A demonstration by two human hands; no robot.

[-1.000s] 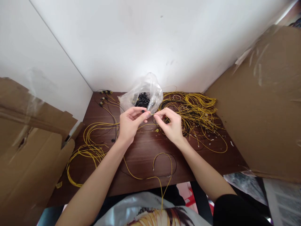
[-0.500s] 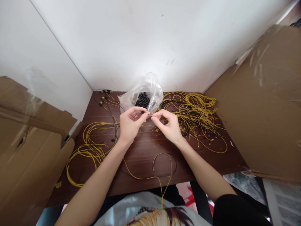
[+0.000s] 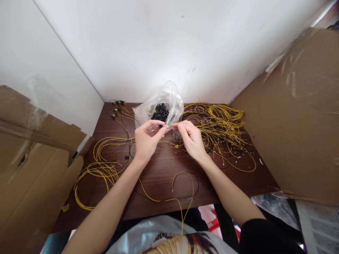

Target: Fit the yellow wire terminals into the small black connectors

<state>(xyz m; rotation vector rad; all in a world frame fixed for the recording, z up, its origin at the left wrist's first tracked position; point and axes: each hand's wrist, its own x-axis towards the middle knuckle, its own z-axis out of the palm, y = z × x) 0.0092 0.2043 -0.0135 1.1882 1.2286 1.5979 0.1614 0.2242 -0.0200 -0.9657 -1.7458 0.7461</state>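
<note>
My left hand (image 3: pixel 147 139) is closed in a pinch on a small black connector piece (image 3: pixel 160 126) just in front of the plastic bag. Something tiny and light shows at its fingertips, too small to name. Close by on the right, my right hand (image 3: pixel 191 138) has its index finger stretched toward those fingertips, the thumb drawn back and the other fingers curled; I see nothing held in it. Behind both hands stands a clear plastic bag (image 3: pixel 173 95) with many small black pieces (image 3: pixel 159 113) inside.
A tangled heap of yellow and black wires (image 3: pixel 225 121) lies at the right. Coiled yellow wires (image 3: pixel 86 173) are at the left, beyond them wires with black connectors (image 3: pixel 115 113). A yellow wire (image 3: pixel 169 200) hangs over the front edge. Cardboard panels (image 3: pixel 299 116) flank the brown table (image 3: pixel 156 176).
My right hand has let go of its thumb-and-index pinch; the index finger now points out and the thumb has pulled back. My left hand has stayed in place.
</note>
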